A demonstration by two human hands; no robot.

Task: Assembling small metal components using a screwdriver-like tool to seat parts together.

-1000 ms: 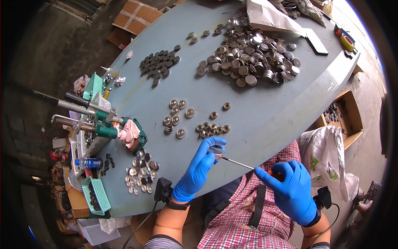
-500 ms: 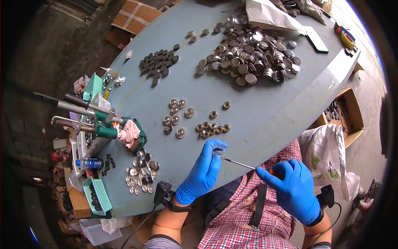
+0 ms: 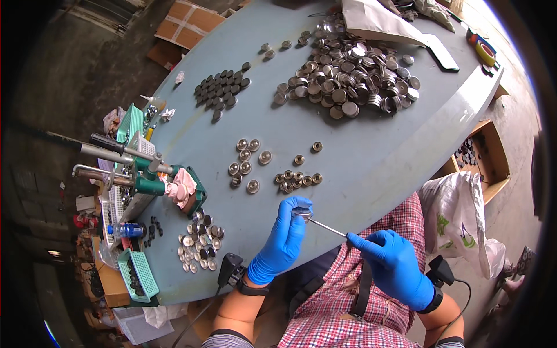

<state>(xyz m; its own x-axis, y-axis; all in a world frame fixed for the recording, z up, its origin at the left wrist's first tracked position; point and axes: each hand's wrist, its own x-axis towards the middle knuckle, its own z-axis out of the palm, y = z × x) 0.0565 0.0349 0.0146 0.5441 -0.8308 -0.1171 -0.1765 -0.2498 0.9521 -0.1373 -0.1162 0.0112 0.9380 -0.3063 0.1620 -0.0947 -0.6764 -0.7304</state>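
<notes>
Near the table's front edge, my blue-gloved left hand (image 3: 281, 240) pinches a small round metal cap (image 3: 302, 213) between thumb and fingers. My right hand (image 3: 397, 267), also gloved in blue, is closed around the handle of a screwdriver (image 3: 328, 227), which the fingers mostly hide. Its thin metal shaft runs left, with the tip at the cap's edge. Just beyond the left hand sits a cluster of small metal rings (image 3: 297, 179). Several wider round metal caps (image 3: 245, 155) lie farther left of the rings.
A large heap of metal caps (image 3: 348, 75) covers the far table, beside dark discs (image 3: 223, 87). At left stand a green hand press (image 3: 149, 181), a pile of caps (image 3: 200, 240), and a green basket (image 3: 149, 278). A cardboard box (image 3: 493, 156) and white bag (image 3: 452, 214) stand at right.
My right hand has shifted slightly left with the screwdriver, whose shaft has moved with it. The left hand has turned a little, and the cap has shifted slightly left.
</notes>
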